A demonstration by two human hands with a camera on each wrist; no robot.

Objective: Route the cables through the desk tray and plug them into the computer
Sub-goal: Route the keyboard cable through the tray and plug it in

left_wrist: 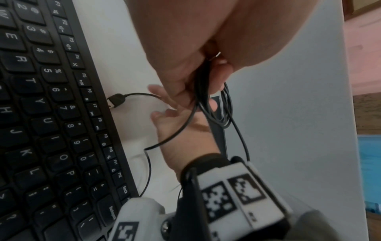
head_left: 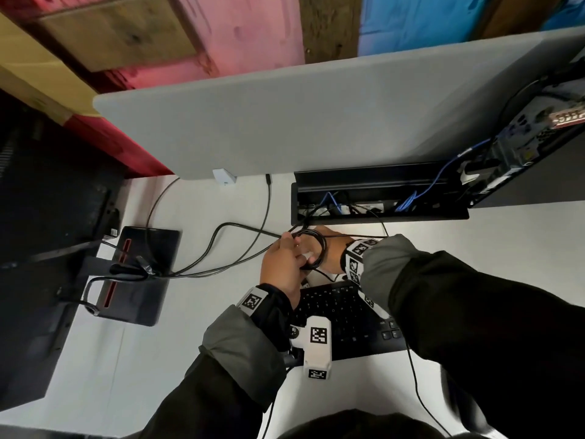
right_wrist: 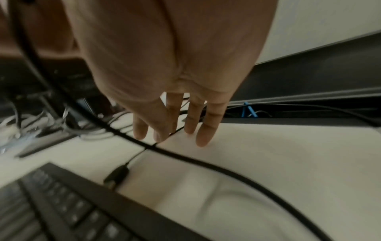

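A thin black cable is wound into a small coil (head_left: 320, 245) just in front of the open desk tray (head_left: 380, 214). My left hand (head_left: 283, 263) pinches the coil (left_wrist: 223, 114) between thumb and fingers. My right hand (head_left: 330, 253) is beside it, palm towards the coil, with straight, spread fingers (right_wrist: 203, 130). A thin strand runs between two of those fingers. The cable's USB plug (left_wrist: 116, 100) lies loose on the desk against the keyboard's far edge (right_wrist: 117, 175). The black computer (head_left: 538, 153) stands at the far right, its back ports facing the tray.
A black keyboard (head_left: 342, 318) lies under my wrists. Blue and black cables sit inside the tray. A thicker black cable (right_wrist: 226, 171) crosses the white desk to the monitor base (head_left: 139, 274) at the left. A grey divider panel (head_left: 300, 115) stands behind the desk.
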